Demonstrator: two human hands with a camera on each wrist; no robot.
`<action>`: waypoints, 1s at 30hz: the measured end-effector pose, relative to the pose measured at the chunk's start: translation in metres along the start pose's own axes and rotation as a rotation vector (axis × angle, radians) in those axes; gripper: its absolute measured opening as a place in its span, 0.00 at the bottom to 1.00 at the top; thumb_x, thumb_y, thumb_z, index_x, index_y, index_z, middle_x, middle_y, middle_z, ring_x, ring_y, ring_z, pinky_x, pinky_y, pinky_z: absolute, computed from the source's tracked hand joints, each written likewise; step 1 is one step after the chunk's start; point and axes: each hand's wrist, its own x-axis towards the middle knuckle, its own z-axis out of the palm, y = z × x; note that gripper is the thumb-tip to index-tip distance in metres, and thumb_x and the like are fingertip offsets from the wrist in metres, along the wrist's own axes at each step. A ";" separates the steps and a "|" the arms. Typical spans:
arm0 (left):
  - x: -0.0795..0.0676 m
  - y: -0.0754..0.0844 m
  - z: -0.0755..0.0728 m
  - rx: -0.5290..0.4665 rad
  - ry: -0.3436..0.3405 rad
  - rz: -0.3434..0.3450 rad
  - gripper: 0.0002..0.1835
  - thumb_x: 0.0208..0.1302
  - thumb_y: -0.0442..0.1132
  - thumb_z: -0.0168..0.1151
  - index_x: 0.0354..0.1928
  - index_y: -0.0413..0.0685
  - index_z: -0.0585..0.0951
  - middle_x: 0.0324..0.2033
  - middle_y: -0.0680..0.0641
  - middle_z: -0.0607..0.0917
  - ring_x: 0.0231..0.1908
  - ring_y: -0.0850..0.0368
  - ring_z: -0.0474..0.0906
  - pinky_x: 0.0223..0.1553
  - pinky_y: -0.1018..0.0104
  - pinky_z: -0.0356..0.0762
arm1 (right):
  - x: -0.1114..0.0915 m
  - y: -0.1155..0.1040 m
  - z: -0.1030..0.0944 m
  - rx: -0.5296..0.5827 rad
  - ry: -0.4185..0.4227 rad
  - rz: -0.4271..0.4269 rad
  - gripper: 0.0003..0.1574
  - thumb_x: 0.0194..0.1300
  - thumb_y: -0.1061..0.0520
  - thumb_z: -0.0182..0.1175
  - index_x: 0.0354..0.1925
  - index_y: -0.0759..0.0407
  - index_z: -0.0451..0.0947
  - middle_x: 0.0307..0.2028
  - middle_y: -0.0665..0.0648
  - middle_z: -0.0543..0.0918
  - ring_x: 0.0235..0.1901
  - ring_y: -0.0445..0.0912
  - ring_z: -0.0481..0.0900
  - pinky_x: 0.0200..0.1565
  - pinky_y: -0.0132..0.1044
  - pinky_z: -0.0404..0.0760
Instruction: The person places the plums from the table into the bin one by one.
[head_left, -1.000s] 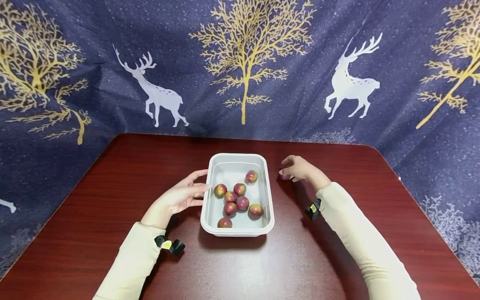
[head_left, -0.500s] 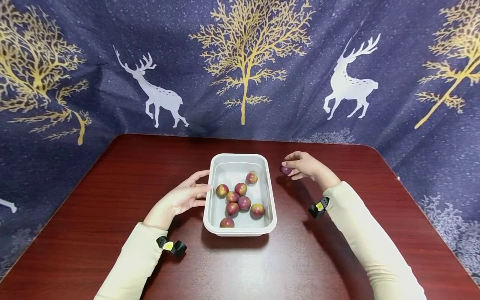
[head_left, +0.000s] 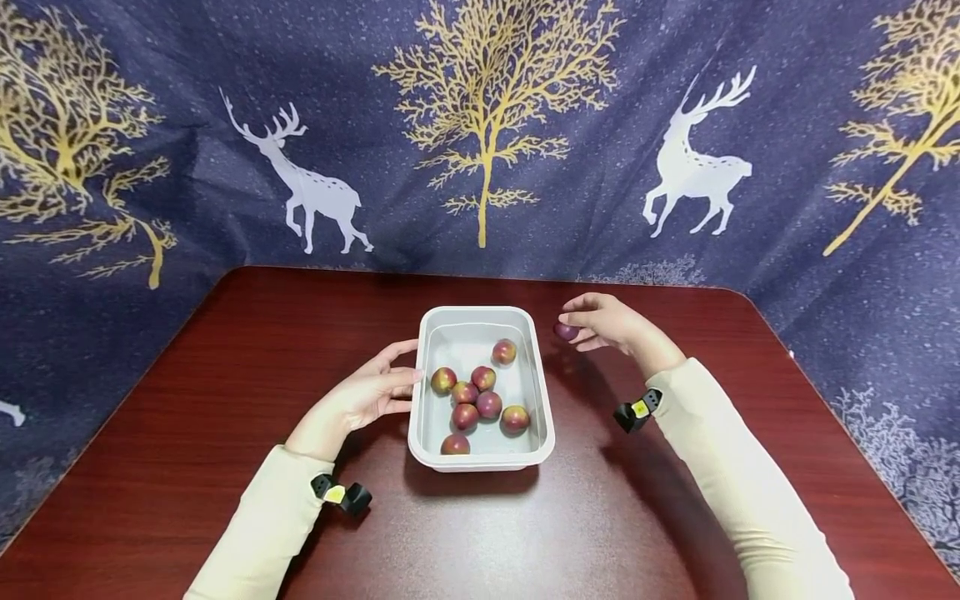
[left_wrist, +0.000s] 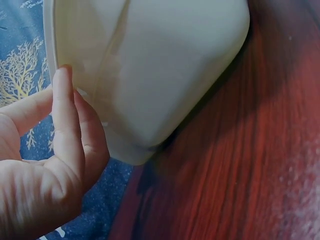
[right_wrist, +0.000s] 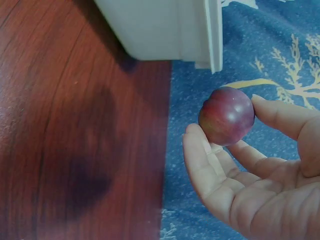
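Observation:
A small purple-red plum (right_wrist: 226, 116) is pinched between the thumb and fingers of my right hand (head_left: 611, 325). That hand hovers above the table, just right of a white plastic tub (head_left: 480, 462). In the right wrist view the plum hangs below the tub's rim line, apart from it. Inside the tub lie several red-and-yellow plums (head_left: 465, 417), most grouped around the middle. My left hand (head_left: 363, 389) holds the tub's left side, its thumb at the rim and its fingers (left_wrist: 65, 115) against the outer wall. The thumb's contact is partly hidden in the left wrist view.
The tub stands on a dark red wooden table (head_left: 187, 400). Behind the table hangs a blue cloth (head_left: 420, 208) printed with golden trees and white deer. Both wrists wear black camera straps (head_left: 341, 493).
My right hand has lifted the plum off the table and moved it slightly toward the back. The tub has shifted a little to the right, with my left hand still on it.

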 end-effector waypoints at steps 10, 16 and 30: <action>0.006 0.000 0.002 0.033 0.002 -0.016 0.35 0.68 0.29 0.51 0.72 0.45 0.48 0.38 0.51 0.84 0.39 0.57 0.83 0.39 0.64 0.83 | -0.008 -0.014 0.001 -0.010 0.002 -0.042 0.25 0.70 0.62 0.49 0.61 0.74 0.60 0.51 0.65 0.73 0.29 0.40 0.79 0.37 0.34 0.83; 0.010 0.003 0.006 0.077 0.009 -0.013 0.35 0.68 0.30 0.51 0.72 0.45 0.49 0.43 0.46 0.79 0.40 0.57 0.82 0.39 0.64 0.83 | -0.014 -0.028 0.005 -0.030 0.005 -0.075 0.24 0.70 0.61 0.50 0.61 0.72 0.63 0.49 0.63 0.78 0.31 0.40 0.80 0.36 0.34 0.83; 0.018 0.007 0.014 0.147 0.028 -0.039 0.35 0.67 0.32 0.53 0.72 0.46 0.50 0.41 0.46 0.80 0.40 0.56 0.81 0.43 0.60 0.82 | -0.017 -0.047 0.023 -0.114 -0.042 -0.053 0.26 0.69 0.58 0.53 0.60 0.70 0.65 0.45 0.62 0.80 0.36 0.49 0.82 0.39 0.42 0.84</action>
